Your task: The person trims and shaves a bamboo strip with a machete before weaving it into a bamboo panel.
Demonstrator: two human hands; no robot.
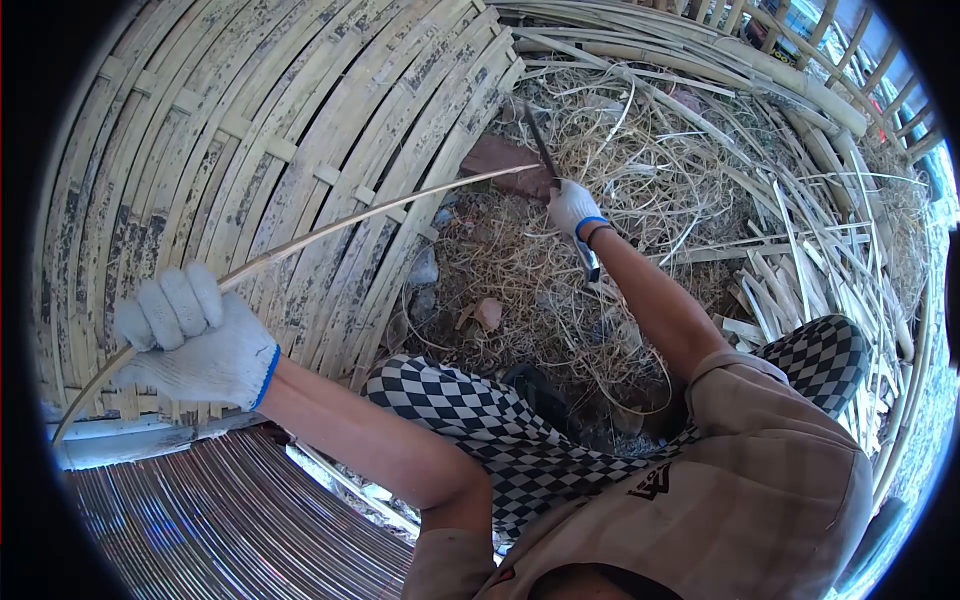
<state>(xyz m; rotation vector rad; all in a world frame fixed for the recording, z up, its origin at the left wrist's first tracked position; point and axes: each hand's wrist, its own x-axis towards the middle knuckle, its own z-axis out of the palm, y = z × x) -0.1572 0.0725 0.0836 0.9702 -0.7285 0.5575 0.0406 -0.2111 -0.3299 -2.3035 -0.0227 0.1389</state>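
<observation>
On my feed, the left hand [195, 335] clenches the bamboo strip [330, 221], whose far end reaches across the brick [487, 155] towards the knife [540, 143] in my right hand's [575, 206] grasp; I'd want steady tension, a controlled edge.

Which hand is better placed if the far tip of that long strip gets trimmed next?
Probably the right hand: it grips the knife and is close to the far tip of the strip. The left hand is well back, holding the strip nearer its other end.
</observation>
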